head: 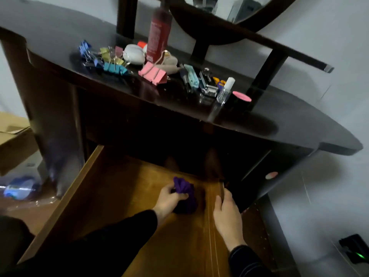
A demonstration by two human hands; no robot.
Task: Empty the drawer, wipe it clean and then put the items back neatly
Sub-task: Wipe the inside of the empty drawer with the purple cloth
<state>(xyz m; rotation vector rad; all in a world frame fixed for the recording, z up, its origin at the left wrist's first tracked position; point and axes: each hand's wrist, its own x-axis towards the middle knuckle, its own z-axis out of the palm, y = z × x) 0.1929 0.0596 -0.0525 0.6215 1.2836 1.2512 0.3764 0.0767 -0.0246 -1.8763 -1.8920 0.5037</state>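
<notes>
Left hand [169, 199] grips purple cloth [185, 186] inside drawer [123, 188].

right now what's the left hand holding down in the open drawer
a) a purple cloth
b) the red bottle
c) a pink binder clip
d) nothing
a: the left hand grips a bunched purple cloth on the floor of the drawer, while the pink binder clip and the red bottle are up on the desk top.
</notes>
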